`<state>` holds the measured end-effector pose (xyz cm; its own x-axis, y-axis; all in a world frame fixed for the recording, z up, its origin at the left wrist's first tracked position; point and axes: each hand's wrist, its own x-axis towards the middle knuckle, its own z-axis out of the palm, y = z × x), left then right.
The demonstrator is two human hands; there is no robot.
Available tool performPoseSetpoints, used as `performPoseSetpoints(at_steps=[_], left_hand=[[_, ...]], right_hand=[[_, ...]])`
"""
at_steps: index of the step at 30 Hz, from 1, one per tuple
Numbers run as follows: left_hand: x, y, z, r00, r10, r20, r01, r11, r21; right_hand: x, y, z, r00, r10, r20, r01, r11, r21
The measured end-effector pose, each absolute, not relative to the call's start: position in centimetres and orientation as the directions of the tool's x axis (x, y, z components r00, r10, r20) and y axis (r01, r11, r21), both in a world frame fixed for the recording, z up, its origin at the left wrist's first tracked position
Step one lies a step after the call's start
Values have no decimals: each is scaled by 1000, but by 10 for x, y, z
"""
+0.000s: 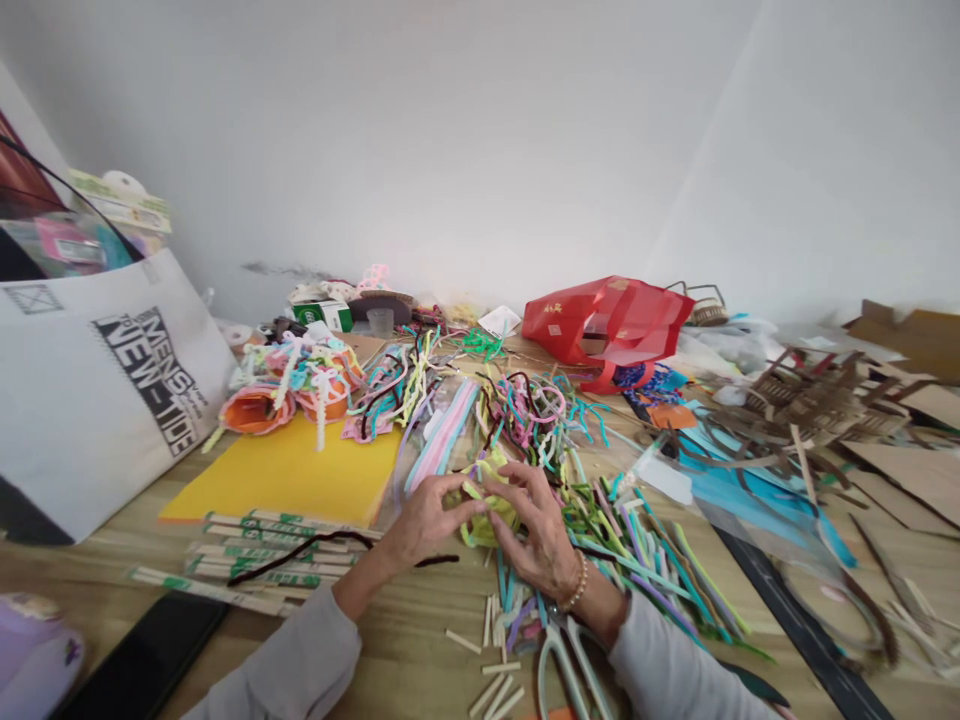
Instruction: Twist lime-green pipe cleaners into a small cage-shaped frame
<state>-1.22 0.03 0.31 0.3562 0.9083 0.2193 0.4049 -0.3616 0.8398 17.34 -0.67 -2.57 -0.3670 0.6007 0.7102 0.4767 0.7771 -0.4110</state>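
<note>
Piece of fuzzy yellow-green stems (474,532) between my hands, above the desk (390,655). Likely light, soft, easily bent; best pinched at its edges. Left hand (424,525): thumb and forefinger pinching it. Right hand (538,535): curled over, grip unclear. Outward: slim fuzzy stems (660,560), flat yellow sheets (300,475).

Soft diffuse lt, wall (465,150) dimmer top L, wide-angle edge stretch, blur far R.

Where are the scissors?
In the head view, the scissors are at the bottom edge, just right of centre, below the right hand and right of the short sticks.
</note>
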Motion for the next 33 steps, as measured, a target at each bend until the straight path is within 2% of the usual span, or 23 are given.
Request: performPoseSetpoints(at_steps=[8,14,18,25,33], left_hand=[[-14,3,0,337,915,223,366,-345,864],[-16,5,-1,342,916,211,348,-332,877],[-15,6,-5,376,906,195,310,-321,895],[-18,10,-12,330,926,184,332,-296,896],[-17,12,-18,350,921,171,255,-270,929]], right_hand=[[174,-4,-33,-284,619,732,485,751,-448],[174,-2,-28,-468,601,648,521,780,-347],[173,-2,-26,-480,595,645,504,789,-353],[175,1,-29,-478,597,644,492,790,-367],[178,4,-30,-519,540,662,433,835,-340]])
